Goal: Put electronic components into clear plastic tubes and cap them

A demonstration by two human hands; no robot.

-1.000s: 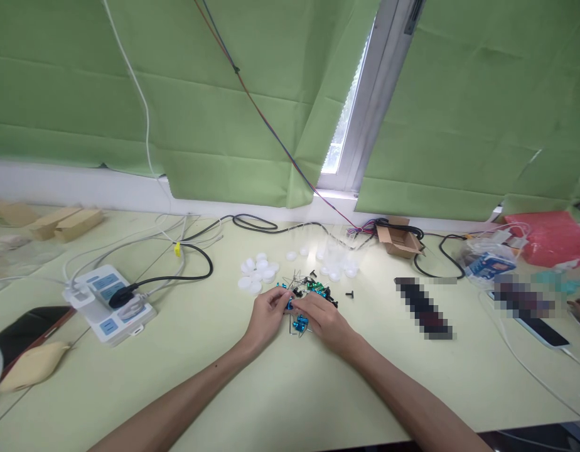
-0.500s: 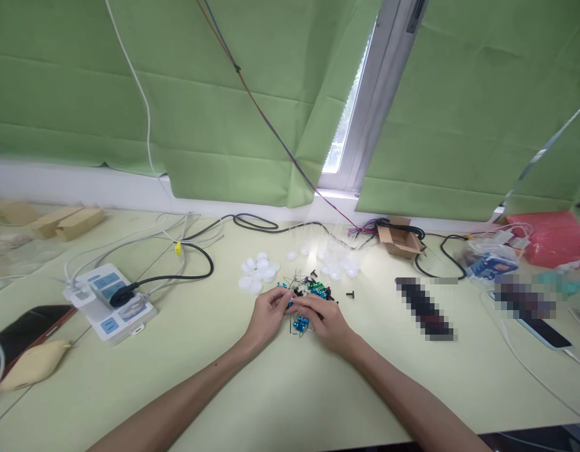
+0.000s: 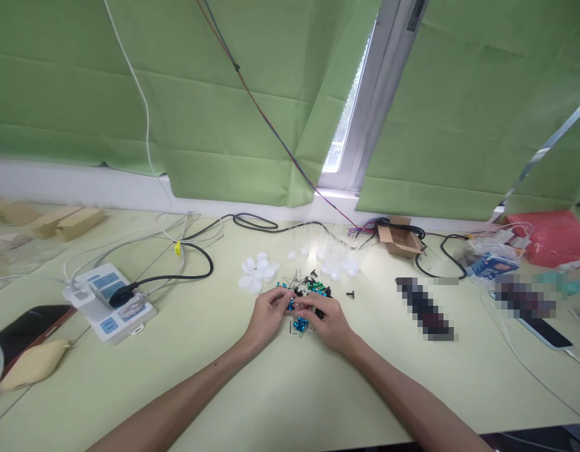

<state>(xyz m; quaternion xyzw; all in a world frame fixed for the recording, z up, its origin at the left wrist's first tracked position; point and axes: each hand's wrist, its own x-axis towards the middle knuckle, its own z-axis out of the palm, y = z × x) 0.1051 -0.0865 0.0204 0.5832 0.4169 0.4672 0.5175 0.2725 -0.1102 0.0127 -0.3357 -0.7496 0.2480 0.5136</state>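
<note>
Over the middle of the table, my left hand pinches a small shiny blue metal part between thumb and fingertips. My right hand meets it from the other side, its thumb and fingers closed at the same part. The part's exact kind is too small to make out. Around and under the hands lies a loose pile of blue parts, green parts, black pieces and thin bent metal wires. One black T-shaped piece lies apart to the right.
White round lids lie behind the left hand, with clear containers behind the right. A power strip with cables stands left. A small open cardboard box sits at the back right. A phone lies far right.
My right hand's fingers have shifted and bent a little at the blue part, showing more of the black pieces beneath. My left hand has hardly moved.
</note>
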